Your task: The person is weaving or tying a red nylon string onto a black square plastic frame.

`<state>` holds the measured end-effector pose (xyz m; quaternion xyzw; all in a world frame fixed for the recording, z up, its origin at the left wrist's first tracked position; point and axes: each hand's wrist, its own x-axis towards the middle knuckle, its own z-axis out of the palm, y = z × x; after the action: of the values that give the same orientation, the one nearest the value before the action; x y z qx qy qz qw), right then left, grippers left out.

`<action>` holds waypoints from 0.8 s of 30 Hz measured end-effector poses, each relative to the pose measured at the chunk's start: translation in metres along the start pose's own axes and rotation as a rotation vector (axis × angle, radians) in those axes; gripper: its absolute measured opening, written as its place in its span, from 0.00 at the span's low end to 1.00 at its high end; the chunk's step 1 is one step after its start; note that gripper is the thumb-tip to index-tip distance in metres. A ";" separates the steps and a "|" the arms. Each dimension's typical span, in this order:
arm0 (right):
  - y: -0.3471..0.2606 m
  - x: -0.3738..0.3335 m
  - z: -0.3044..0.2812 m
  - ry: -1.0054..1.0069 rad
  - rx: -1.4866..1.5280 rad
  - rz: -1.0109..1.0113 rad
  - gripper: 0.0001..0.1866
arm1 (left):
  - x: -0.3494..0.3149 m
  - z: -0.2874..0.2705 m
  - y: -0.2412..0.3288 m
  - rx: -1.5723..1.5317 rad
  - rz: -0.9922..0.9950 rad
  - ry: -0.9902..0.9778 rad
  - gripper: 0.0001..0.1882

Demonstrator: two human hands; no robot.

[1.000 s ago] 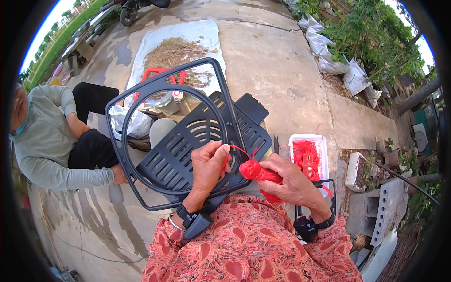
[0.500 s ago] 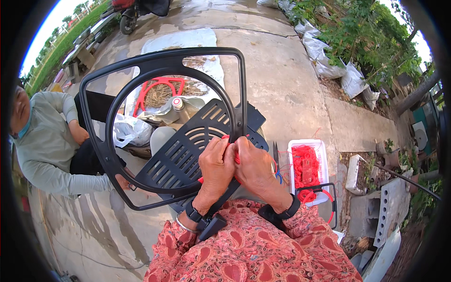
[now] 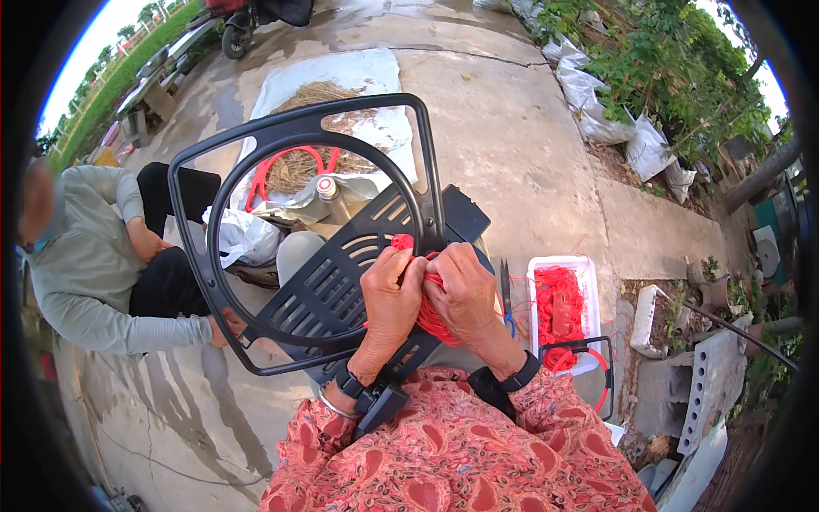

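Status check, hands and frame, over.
Left hand, right hand: closed on red cord, right side of black frame. Co-worker's hand at frame's lower left. Hands partly hide cord.

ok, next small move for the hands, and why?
Probably draw the red cord snug against the black frame: the left hand and right hand are closed together by its right side, cord showing between them. Whether it's knotted is hidden.

This is an open-air yard (image 3: 520, 111): daylit concrete paving (image 3: 546, 179), a motorbike (image 3: 236, 36) and grass (image 3: 107, 90) at far left, leafy plants (image 3: 653, 72) beside white sacks (image 3: 647, 152) at far right, a perforated block (image 3: 715, 382) at near right.
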<state>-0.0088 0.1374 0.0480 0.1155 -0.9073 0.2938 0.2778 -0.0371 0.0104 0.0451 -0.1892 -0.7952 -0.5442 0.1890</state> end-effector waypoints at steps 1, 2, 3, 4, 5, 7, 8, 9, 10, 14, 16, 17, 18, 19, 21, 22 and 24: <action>0.001 0.003 0.002 0.006 0.005 -0.028 0.10 | 0.000 -0.002 -0.006 0.025 -0.058 -0.020 0.04; -0.001 0.003 -0.002 -0.044 0.032 -0.024 0.10 | 0.001 -0.004 -0.011 0.050 -0.117 -0.039 0.04; -0.003 0.001 -0.009 -0.047 0.037 -0.029 0.10 | -0.002 -0.006 -0.015 0.055 -0.119 -0.034 0.04; -0.005 -0.001 -0.017 -0.118 0.182 -0.011 0.10 | -0.007 -0.009 -0.020 0.013 -0.182 -0.043 0.04; -0.002 -0.002 -0.022 -0.191 0.327 0.007 0.09 | -0.011 -0.012 -0.023 -0.029 -0.246 -0.051 0.04; 0.010 -0.002 -0.027 -0.222 0.492 0.232 0.09 | -0.017 -0.011 -0.021 -0.054 -0.293 -0.065 0.05; 0.019 0.003 -0.023 -0.193 0.528 0.391 0.09 | -0.020 -0.009 -0.020 -0.081 -0.295 -0.051 0.05; 0.028 0.007 -0.022 -0.152 0.554 0.553 0.10 | -0.019 -0.008 -0.018 -0.116 -0.290 -0.045 0.05; 0.042 0.009 -0.014 -0.262 0.526 0.561 0.13 | -0.018 -0.008 -0.015 -0.105 -0.295 -0.059 0.05; 0.064 0.014 -0.006 -0.699 0.654 0.760 0.17 | -0.024 -0.008 -0.016 -0.079 -0.273 -0.099 0.06; 0.061 0.030 -0.009 -0.775 0.646 0.809 0.16 | -0.024 -0.013 -0.009 -0.095 -0.328 -0.098 0.06; 0.059 0.036 -0.011 -0.841 0.632 0.857 0.15 | -0.024 -0.014 -0.006 -0.117 -0.375 -0.101 0.07; 0.061 0.036 -0.007 -0.841 0.632 0.856 0.15 | -0.026 -0.013 -0.006 -0.116 -0.374 -0.100 0.07; 0.064 0.035 0.000 -0.844 0.616 0.830 0.14 | -0.028 -0.012 -0.007 -0.135 -0.353 -0.101 0.06; 0.064 0.037 0.005 -0.848 0.601 0.805 0.13 | -0.029 -0.010 -0.005 -0.152 -0.332 -0.103 0.06; 0.063 0.040 0.006 -0.848 0.628 0.790 0.12 | -0.028 -0.011 -0.003 -0.166 -0.313 -0.093 0.06; 0.064 0.041 0.009 -0.852 0.656 0.773 0.11 | -0.028 -0.011 -0.002 -0.177 -0.296 -0.081 0.06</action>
<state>-0.0700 0.1814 0.0352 -0.0337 -0.7775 0.5620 -0.2802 -0.0136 -0.0037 0.0331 -0.1078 -0.7704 -0.6258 0.0574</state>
